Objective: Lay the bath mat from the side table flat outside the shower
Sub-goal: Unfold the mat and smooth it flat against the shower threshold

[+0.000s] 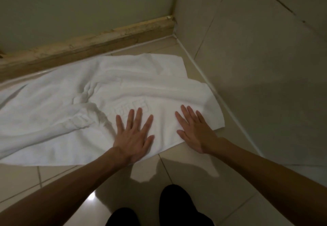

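A white bath mat (58, 112) lies spread on the tiled floor along a worn wooden threshold. It still shows folds and wrinkles near its middle. My left hand (133, 135) lies flat on the mat's near edge, fingers straight and spread. My right hand (195, 131) presses flat on the mat's right corner, fingers straight, with its heel over the mat's edge. Neither hand grips the cloth.
The wooden threshold (92, 47) runs along the far side under a pale wall. A tiled wall (256, 62) rises on the right, meeting the floor close to the mat's right edge. Glossy beige floor tiles (53, 178) lie near me; my dark-clad legs (177, 206) show at the bottom.
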Tool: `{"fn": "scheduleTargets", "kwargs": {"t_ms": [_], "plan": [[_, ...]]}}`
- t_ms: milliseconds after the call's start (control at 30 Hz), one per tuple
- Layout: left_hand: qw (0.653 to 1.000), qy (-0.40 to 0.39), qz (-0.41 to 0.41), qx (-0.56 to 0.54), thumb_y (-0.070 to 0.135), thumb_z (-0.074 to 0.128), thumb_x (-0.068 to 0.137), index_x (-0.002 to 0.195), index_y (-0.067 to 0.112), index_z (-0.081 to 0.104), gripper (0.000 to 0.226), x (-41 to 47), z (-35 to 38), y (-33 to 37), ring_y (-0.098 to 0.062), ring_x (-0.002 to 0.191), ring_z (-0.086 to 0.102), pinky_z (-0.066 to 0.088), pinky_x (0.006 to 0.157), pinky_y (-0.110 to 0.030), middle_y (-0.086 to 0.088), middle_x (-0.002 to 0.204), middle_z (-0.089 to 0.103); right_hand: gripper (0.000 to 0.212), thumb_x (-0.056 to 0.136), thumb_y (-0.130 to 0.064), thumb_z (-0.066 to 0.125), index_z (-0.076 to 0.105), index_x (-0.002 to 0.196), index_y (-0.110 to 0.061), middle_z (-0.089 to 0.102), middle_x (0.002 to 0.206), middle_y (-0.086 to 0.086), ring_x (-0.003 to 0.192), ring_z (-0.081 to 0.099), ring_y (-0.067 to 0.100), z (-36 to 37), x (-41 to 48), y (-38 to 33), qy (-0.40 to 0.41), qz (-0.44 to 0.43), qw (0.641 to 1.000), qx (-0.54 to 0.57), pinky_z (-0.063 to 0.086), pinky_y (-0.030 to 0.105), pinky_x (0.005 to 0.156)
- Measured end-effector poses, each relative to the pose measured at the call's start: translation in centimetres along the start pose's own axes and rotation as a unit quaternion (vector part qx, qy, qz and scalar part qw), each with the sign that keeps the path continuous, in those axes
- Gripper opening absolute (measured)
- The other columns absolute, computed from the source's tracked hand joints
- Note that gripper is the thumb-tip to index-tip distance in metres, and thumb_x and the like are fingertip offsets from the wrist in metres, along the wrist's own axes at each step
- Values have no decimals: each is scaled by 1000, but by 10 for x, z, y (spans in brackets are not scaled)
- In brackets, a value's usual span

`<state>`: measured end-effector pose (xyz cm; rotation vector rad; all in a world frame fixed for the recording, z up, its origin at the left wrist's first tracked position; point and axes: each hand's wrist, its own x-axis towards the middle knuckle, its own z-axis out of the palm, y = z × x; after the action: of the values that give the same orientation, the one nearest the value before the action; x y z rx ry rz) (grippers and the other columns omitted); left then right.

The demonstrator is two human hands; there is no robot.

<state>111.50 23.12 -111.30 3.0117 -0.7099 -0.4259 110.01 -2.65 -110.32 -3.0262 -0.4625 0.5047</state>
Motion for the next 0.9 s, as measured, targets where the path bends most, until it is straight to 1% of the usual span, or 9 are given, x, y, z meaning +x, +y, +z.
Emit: {"fn": "scheduleTargets", "kwargs": {"t_ms": [133, 200, 300, 400, 500, 600, 767, 833, 900], "plan": [[1000, -1, 11, -5, 64, -6, 88, 144, 33, -25, 67, -4, 2, 3, -33, 139, -28, -11, 109, -64, -11, 155, -27, 63, 98, -49, 14, -5, 151, -23, -13, 159, 8, 146, -15, 24, 3, -8, -5, -2, 10, 1000, -3, -7, 40, 116], [1000, 1, 17, -6, 64, -5, 88, 146, 33, -20, 68, -5, 0, 3, -34, 141, -25, -9, 110, -63, -11, 156, -24, 62, 98, -48, 17, -3, 151, -22, -14, 159, 9, 145, -15, 24, 1, -9, -7, -5, 13, 1000, 8, -7, 40, 116], [1000, 17, -1, -13, 66, -4, 87, 150, 31, -10, 72, 0, -10, -1, -34, 143, -18, -11, 110, -63, -12, 158, -16, 61, 99, -46, 23, 10, 151, -18, -6, 160, 11, 146, -8, 25, -9, -3, -10, 7, 10, 999, 37, -4, 39, 117], [998, 24, -60, -16, 69, -2, 85, 150, 32, -11, 75, 11, -19, -10, -34, 143, -18, -15, 108, -63, -12, 158, -18, 59, 99, -45, 27, 21, 149, -15, 5, 159, 14, 147, 3, 27, -20, 10, -16, 37, -4, 999, 30, 2, 39, 119], [995, -4, -102, -19, 71, 5, 86, 148, 32, -14, 76, 17, -21, -20, -36, 143, -17, -6, 109, -68, -12, 157, -19, 61, 99, -45, 24, 12, 151, -15, 0, 160, 14, 147, 0, 27, -21, 28, -24, 25, -18, 1000, -5, 1, 39, 118], [995, -18, -97, -19, 71, 6, 86, 147, 32, -18, 77, 13, -17, -22, -37, 142, -19, -4, 108, -68, -11, 156, -23, 62, 99, -48, 18, 3, 152, -18, -5, 160, 11, 147, -3, 26, -15, 37, -30, 18, -12, 1000, -19, -1, 41, 117], [997, -9, -79, -21, 68, 4, 87, 147, 31, -19, 75, 6, -11, -18, -37, 142, -22, -9, 108, -67, -13, 156, -24, 67, 95, -53, 3, 10, 151, -18, 6, 160, 11, 147, 8, 29, -6, 20, -31, 32, 5, 999, -20, 11, 48, 118], [997, -3, -73, -37, 66, 5, 88, 149, 31, -14, 73, 4, -12, -16, -36, 143, -19, -9, 109, -65, -12, 157, -20, 66, 95, -53, 7, 14, 151, -17, 10, 159, 11, 146, 10, 30, -7, 18, -32, 31, 12, 999, -14, 12, 48, 118], [996, 11, -70, -63, 64, 4, 89, 150, 30, -10, 71, 3, -17, -18, -33, 144, -16, -8, 112, -62, -11, 158, -15, 64, 95, -49, 20, 25, 149, -14, 18, 157, 14, 144, 17, 32, -12, 21, -37, 46, 21, 999, 2, 13, 47, 116]]}}
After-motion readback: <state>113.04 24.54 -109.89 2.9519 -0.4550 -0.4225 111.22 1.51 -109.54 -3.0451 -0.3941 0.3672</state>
